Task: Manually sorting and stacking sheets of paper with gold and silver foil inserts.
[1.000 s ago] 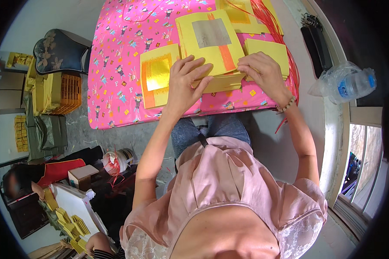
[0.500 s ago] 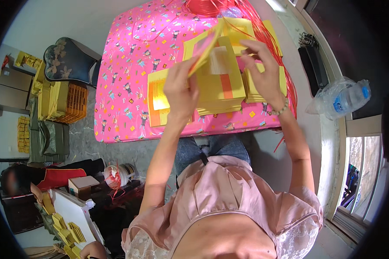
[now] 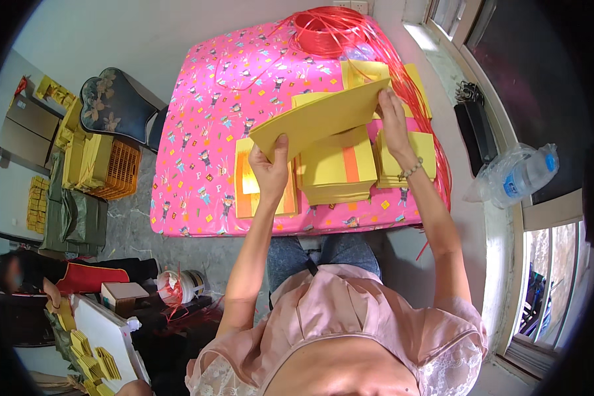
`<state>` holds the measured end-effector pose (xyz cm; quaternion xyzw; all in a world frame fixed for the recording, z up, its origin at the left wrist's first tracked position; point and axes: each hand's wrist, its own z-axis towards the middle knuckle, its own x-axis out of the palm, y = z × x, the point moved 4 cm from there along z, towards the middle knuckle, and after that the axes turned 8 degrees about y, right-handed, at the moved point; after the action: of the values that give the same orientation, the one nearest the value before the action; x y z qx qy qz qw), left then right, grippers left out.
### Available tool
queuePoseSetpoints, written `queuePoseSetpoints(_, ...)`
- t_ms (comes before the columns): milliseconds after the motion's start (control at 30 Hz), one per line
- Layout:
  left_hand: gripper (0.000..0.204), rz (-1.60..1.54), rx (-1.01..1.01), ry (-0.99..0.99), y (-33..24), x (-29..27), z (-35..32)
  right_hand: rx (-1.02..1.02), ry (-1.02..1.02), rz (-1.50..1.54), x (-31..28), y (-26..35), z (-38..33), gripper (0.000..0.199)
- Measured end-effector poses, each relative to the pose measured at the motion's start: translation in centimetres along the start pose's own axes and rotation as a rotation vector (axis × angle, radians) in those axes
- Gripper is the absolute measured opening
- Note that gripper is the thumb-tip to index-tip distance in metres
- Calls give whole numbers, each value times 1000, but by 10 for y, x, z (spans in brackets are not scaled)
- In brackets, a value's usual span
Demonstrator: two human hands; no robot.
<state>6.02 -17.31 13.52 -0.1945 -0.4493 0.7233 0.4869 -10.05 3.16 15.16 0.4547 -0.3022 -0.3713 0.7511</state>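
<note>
fingers (image 3: 255,160) of the bare left hand (image 3: 269,174) are clamping a flat yellow paper sheaf (image 3: 320,117) tilted above an orange-striped yellow paper stack (image 3: 327,165), while the right hand (image 3: 395,132) is touching the sheaf's right end, grip unclear, and uneven pressure could be sending loose sheets askew.

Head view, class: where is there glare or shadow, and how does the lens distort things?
Head view: glare brightens the gold foil square beside the left hand, while the held yellow paper looks matte; head view: shade lies below the front edge of the pink tablecloth; head view: corners go black, and the window frame bows toward the right rim.
</note>
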Motion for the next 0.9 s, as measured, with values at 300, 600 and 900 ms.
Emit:
queuePoseSetpoints(300,19,-4,-27,22,13,-8,-1,10,24,-86,5,-8,-1,44)
queuePoseSetpoints(600,28,16,28,-6,8,-2,1,86,30,-84,-3,-26,-3,69)
queuePoseSetpoints(900,26,87,73,-13,6,0,4,106,-36,-149,-2,-18,-5,65)
